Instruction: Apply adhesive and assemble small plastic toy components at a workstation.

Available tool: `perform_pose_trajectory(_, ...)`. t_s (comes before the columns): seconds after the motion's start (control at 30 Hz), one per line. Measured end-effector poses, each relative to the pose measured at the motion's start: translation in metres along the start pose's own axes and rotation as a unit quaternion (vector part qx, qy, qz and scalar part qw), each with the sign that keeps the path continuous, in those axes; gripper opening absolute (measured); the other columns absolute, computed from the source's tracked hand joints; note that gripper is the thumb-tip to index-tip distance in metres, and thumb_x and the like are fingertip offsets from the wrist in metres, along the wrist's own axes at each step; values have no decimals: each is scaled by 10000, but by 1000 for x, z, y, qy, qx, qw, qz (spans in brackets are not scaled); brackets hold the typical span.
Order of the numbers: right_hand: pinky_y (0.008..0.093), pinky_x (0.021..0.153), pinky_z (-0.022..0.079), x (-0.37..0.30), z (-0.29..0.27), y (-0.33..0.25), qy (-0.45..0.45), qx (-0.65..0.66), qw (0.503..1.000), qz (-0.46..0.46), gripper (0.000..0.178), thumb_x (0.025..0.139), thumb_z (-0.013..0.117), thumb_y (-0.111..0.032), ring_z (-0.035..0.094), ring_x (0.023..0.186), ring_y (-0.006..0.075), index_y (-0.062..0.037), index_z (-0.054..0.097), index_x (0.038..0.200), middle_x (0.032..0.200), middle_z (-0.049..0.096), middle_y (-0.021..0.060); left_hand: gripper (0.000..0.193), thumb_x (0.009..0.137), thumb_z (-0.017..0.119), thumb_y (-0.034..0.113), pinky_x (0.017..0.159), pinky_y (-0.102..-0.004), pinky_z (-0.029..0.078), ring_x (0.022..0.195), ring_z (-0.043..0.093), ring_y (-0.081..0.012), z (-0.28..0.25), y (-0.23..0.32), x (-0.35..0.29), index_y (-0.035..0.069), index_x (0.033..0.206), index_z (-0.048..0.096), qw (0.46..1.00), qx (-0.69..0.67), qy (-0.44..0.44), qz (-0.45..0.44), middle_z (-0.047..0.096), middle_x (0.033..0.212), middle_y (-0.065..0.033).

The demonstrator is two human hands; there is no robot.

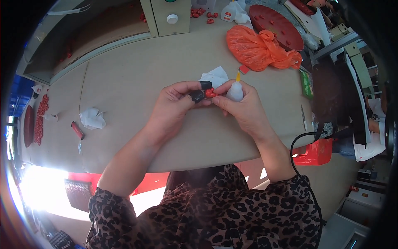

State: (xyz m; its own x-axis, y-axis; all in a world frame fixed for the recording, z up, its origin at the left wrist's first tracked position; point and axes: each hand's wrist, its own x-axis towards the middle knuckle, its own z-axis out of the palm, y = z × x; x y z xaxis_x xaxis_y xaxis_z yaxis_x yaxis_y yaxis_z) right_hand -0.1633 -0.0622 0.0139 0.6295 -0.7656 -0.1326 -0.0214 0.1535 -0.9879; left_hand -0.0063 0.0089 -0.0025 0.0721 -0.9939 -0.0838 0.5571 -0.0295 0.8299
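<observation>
A small, glossy red lump-shaped piece (210,93) sits between my two hands above the table. My left hand (169,108) pinches it from the left; its thumb and index finger wear black coverings at the tips. From the other side, the thumb and index finger of my right hand (247,107) touch the piece. That same hand also grips a small white squeeze bottle (235,92) with a yellow nozzle pointing up. Just beyond the fingers lies a crumpled white tissue (216,76).
An orange plastic bag (255,47) and a round red tray (277,27) with small pieces stand far right. Tweezers (304,118) lie at the right edge. On the left are another tissue (92,118), a red lighter-like object (77,130) and rows of red pieces (41,120).
</observation>
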Motion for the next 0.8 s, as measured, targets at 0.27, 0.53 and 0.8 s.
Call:
perform_pose_trajectory(0.27, 172, 595, 403, -1, 3, -1, 11, -55, 997, -43, 110, 729, 598, -27, 508, 672, 47, 19, 565, 823, 745, 572, 26, 203, 790, 476, -32, 800, -326, 476, 859, 576, -205, -3, -1, 0, -16, 981, 544, 999, -1, -29, 20, 569, 966, -136)
perform_pose_trajectory(0.53, 171, 480, 374, 0, -1, -1, 1, 44, 999, 10, 145, 742, 599, -87, 480, 572, 47, 17, 568, 839, 706, 567, 27, 223, 788, 442, -44, 765, -281, 486, 823, 577, -183, -1, 2, 1, -49, 998, 517, 999, 13, 4, -37, 568, 927, -121)
perform_pose_trajectory(0.8, 173, 438, 365, 0, -2, 0, -19, 68, 997, 13, 211, 740, 620, -157, 482, 540, 50, 20, 559, 838, 686, 558, 29, 270, 775, 403, -62, 731, -286, 496, 801, 577, -189, -1, 2, 1, -61, 1030, 492, 998, 26, 10, -55, 562, 928, -138)
